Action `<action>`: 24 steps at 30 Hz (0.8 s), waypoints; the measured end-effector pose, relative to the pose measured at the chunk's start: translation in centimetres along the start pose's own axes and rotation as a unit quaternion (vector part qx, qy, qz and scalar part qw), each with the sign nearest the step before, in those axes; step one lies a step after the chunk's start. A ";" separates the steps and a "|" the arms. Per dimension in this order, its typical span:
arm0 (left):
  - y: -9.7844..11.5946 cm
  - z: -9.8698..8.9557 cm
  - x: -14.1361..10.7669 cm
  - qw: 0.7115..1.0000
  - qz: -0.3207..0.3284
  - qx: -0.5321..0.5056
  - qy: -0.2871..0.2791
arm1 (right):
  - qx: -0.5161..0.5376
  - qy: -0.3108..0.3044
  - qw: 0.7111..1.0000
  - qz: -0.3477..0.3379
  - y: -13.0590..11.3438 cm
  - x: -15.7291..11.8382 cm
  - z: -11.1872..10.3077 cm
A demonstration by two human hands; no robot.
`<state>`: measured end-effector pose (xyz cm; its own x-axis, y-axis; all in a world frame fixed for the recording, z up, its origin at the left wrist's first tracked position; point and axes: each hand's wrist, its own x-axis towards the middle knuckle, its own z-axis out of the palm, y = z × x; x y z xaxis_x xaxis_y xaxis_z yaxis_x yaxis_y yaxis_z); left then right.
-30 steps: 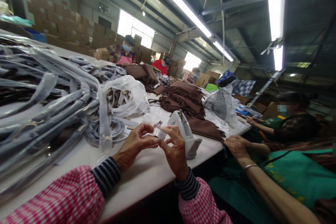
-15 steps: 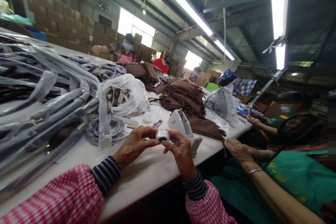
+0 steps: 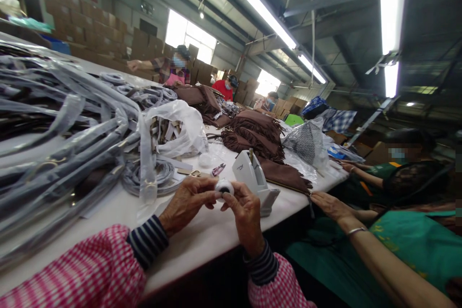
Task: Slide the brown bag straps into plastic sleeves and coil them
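Note:
Between my two hands, above the white table (image 3: 173,260), is a small white roll of tape (image 3: 224,185) with a dark core. My left hand (image 3: 191,202) pinches it from the left with thumb and fingers. From the other side my right hand (image 3: 247,209) grips it, thumb near the core. Just behind my right hand stands a pale grey tape dispenser (image 3: 250,173). Small thread snips (image 3: 218,169) lie beyond the roll, and a gold-coloured ring-shaped handle (image 3: 195,173) shows past my left fingers.
Plastic-wrapped straps (image 3: 83,154) are heaped on the left, beside a white plastic bag (image 3: 191,125). Brown fringed bags (image 3: 252,132) are piled beyond the dispenser. At right, a co-worker's hand (image 3: 332,204) touches a brown piece (image 3: 285,173) at the table edge.
The roll has tilted slightly, showing more of its round face and dark core. My right hand has shifted a little left and down. The whole view has moved slightly.

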<state>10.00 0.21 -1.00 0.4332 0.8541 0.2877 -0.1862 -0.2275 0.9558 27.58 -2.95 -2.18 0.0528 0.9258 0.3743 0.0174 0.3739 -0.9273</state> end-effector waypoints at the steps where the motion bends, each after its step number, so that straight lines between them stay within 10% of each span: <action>1: -0.1 -0.2 -0.1 1.000 -0.003 -0.004 -0.008 | 0.011 -0.018 1.000 0.018 0.1 0.1 -0.2; 6: -0.8 -0.8 0.3 1.000 0.001 0.008 -0.019 | 0.016 -0.088 0.994 0.062 -0.4 0.6 -2.2; 24: -0.9 -0.8 0.0 1.000 -0.012 0.014 -0.008 | -0.056 -0.030 0.998 0.003 1.3 -0.1 -0.4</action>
<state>9.49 0.78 -1.95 0.4504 0.8523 0.2661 -0.1511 -0.2210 0.9635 28.01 -2.59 -3.43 -0.0073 0.9306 0.3660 0.1299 0.3638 -0.9224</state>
